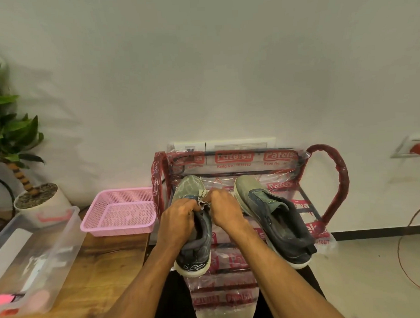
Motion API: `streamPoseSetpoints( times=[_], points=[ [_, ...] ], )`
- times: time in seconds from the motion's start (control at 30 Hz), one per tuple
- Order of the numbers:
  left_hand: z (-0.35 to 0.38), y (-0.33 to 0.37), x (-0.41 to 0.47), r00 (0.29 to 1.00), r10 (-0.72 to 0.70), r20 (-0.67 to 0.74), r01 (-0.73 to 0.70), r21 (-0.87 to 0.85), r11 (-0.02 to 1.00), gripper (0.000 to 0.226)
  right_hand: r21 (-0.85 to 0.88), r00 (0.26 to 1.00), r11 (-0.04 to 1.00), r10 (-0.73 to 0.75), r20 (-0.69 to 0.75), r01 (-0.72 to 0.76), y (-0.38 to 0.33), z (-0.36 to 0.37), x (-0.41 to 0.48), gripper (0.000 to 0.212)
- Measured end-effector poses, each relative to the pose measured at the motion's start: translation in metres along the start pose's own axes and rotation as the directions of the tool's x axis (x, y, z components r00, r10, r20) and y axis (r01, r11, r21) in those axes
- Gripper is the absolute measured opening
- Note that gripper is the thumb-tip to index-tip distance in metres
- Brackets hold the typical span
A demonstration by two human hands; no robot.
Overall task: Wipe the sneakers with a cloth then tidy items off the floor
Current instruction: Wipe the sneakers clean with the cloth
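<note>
Left hand grips sneaker at collar; right hand pinches cloth against its upper. Advise firm bracing and overlapping strokes.

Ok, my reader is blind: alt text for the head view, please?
The left hand grips a grey-green sneaker at a plastic-wrapped red rack while the right hand holds a small pale cloth to it. Its matching sneaker rests alongside.

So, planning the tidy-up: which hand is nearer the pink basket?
Left. The left hand grips the sneaker beside the pink basket; the right hand is farther right.
</note>
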State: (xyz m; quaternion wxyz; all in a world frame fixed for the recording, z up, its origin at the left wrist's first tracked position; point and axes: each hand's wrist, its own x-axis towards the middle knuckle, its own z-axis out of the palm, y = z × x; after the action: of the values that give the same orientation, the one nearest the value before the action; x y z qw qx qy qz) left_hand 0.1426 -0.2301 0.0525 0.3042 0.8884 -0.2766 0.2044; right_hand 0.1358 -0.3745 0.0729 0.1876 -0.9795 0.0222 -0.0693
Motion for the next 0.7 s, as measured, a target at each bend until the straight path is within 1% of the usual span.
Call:
streamPoseSetpoints(
  times=[0.07, 0.13, 0.3, 0.37, 0.43, 0.5, 0.57, 0.63, 0.7],
  points=[
    [0.001, 0.001, 0.0, 1.0, -0.016, -0.015, 0.016, -0.002, 1.0, 0.028, 0.111, 0.994, 0.991, 0.067, 0.084, -0.076, 0.001, -0.005, 0.0, 0.038],
    [0.002, 0.001, 0.0, 0.999, -0.024, -0.029, 0.024, 0.003, 1.0, 0.028, 0.182, 0.983, 0.976, 0.096, 0.153, -0.124, 0.003, -0.01, -0.002, 0.045],
    [0.002, 0.0, 0.0, 0.997, -0.053, -0.064, 0.052, -0.012, 0.999, 0.027, 0.287, 0.953, 0.947, 0.053, 0.299, -0.143, 0.011, -0.029, -0.017, 0.05],
    [0.002, 0.0, -0.001, 0.996, -0.05, -0.067, 0.048, -0.035, 0.998, 0.026, 0.292, 0.923, 0.942, 0.044, 0.383, -0.166, 0.019, -0.037, -0.021, 0.049],
    [0.004, -0.002, -0.001, 0.995, -0.068, -0.07, 0.064, -0.057, 0.996, 0.025, 0.261, 0.906, 0.946, 0.071, 0.416, -0.194, 0.027, -0.044, -0.025, 0.049],
    [0.006, -0.006, -0.003, 0.994, -0.077, -0.075, 0.072, -0.079, 0.994, 0.025, 0.255, 0.929, 0.938, 0.14, 0.343, -0.235, 0.035, -0.045, -0.027, 0.043],
    [0.007, -0.007, -0.007, 0.995, -0.066, -0.073, 0.059, -0.094, 0.994, 0.026, 0.272, 0.957, 0.926, 0.212, 0.197, -0.262, 0.035, -0.041, -0.027, 0.038],
    [0.005, -0.004, -0.01, 0.998, -0.038, -0.058, 0.032, -0.09, 0.995, 0.026, 0.313, 0.974, 0.922, 0.211, 0.083, -0.226, 0.028, -0.035, -0.026, 0.038],
    [0.002, -0.001, -0.01, 0.999, -0.003, -0.042, 0.001, -0.052, 0.999, 0.025, 0.352, 0.981, 0.916, 0.187, 0.042, -0.19, 0.016, -0.032, -0.025, 0.04]
  ],
)
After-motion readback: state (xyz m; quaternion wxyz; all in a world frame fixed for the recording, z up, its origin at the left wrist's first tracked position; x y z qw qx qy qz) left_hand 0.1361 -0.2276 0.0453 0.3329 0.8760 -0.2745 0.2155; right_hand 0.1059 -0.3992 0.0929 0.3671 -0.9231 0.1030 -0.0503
